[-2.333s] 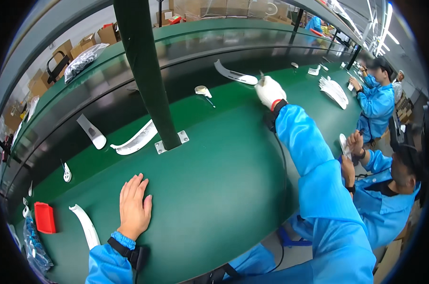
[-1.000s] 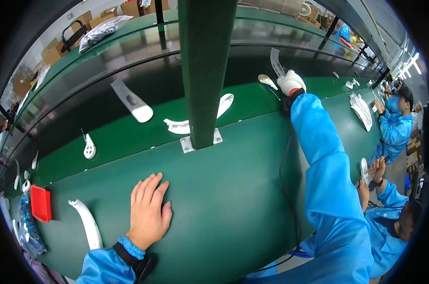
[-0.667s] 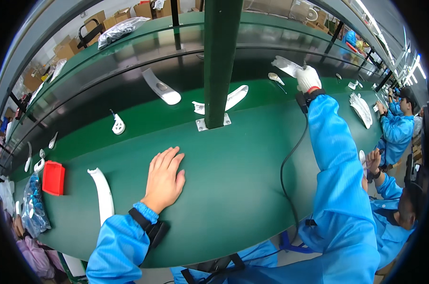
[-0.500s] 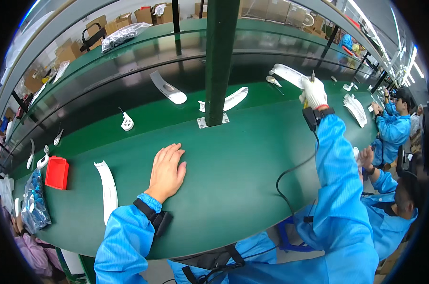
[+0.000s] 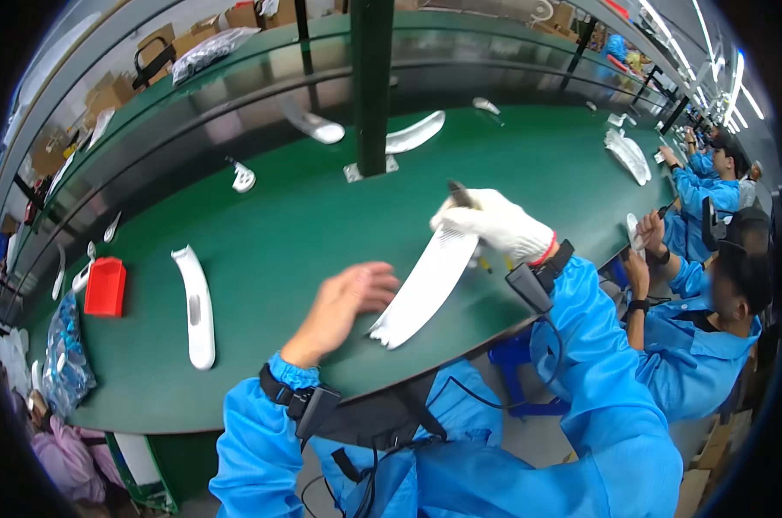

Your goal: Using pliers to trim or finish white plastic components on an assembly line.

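A long curved white plastic part (image 5: pixel 430 281), finely slotted at its upper end, hangs tilted over the green belt. My right hand (image 5: pixel 499 224), in a white knit glove with a red cuff, is closed round that slotted end. The same glove also holds a slim tool with a dark tip (image 5: pixel 462 193); something yellow pokes out below the palm, and the rest is hidden. Bare and slightly blurred, my left hand (image 5: pixel 343 302) has its fingers stretched out beside the part's left edge. Whether they touch it I cannot tell.
Another curved white part (image 5: pixel 198 311) lies at left, near a red tray (image 5: pixel 105 287) and a bag of blue pieces (image 5: pixel 66 358). A green post (image 5: pixel 372 95) rises ahead. White gloves (image 5: pixel 628 157) lie far right, where co-workers in blue (image 5: pixel 680 345) handle parts.
My right hand has brought the curved white part from the far right to near the middle. The left hand has lifted off the belt and moved right, up to it.
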A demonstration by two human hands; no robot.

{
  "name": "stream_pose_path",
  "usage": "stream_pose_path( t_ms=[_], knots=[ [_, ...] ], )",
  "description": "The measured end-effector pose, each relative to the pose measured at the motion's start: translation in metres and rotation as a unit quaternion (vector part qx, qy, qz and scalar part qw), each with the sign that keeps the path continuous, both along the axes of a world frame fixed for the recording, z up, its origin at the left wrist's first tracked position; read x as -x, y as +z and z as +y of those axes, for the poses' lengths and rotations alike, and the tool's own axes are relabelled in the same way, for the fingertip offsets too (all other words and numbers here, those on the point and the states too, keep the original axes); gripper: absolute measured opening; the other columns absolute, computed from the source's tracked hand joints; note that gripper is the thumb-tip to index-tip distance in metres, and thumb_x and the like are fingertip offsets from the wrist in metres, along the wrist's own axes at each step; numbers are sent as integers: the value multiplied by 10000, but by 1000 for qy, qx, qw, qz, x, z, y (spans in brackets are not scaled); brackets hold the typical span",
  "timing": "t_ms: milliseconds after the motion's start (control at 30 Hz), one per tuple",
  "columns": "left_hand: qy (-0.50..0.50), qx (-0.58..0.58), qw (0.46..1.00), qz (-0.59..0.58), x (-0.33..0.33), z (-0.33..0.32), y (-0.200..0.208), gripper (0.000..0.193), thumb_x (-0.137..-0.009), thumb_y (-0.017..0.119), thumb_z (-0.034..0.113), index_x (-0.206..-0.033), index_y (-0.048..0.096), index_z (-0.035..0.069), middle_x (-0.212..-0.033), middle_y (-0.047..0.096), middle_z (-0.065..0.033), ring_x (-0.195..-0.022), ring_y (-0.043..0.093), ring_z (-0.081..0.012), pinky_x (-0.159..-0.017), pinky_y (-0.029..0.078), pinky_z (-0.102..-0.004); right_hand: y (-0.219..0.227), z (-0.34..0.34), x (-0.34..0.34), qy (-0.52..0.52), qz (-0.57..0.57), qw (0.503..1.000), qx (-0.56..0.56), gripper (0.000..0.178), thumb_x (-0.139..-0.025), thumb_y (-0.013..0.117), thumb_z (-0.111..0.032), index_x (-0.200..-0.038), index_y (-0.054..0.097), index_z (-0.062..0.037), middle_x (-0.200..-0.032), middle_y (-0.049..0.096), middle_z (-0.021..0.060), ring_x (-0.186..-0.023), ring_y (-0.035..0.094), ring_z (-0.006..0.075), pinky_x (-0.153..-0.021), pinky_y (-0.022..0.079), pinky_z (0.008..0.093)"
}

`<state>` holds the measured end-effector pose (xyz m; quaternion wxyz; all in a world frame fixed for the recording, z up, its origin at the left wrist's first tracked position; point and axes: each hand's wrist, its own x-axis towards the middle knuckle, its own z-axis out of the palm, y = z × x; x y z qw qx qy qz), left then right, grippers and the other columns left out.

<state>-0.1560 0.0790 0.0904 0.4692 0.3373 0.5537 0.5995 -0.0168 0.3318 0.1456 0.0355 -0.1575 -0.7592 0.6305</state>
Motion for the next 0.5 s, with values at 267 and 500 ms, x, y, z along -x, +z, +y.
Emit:
stream_pose_path(
  t_ms=[267,500],
  knots=[
    [-85,-96,887,-443,-91,-65,-41,779,-1020,243,622,-1439,374,-21,-1082,649,-179,-883,676,-264,-766,576,-384,-28,-97,32,-29,21,997,-73,343,-974,590,-334,-1097,654,-21,-879,640,56,-705,587,108,-646,501,260],
    [33,-89,864,-495,-153,-73,-65,649,-1025,332,538,-1324,450,-26,-1050,644,-219,-847,678,-312,-749,570,-445,-26,-108,-12,-87,111,988,71,277,-1029,485,-165,-1201,573,35,-978,617,76,-869,587,120,-831,511,277]
  ],
)
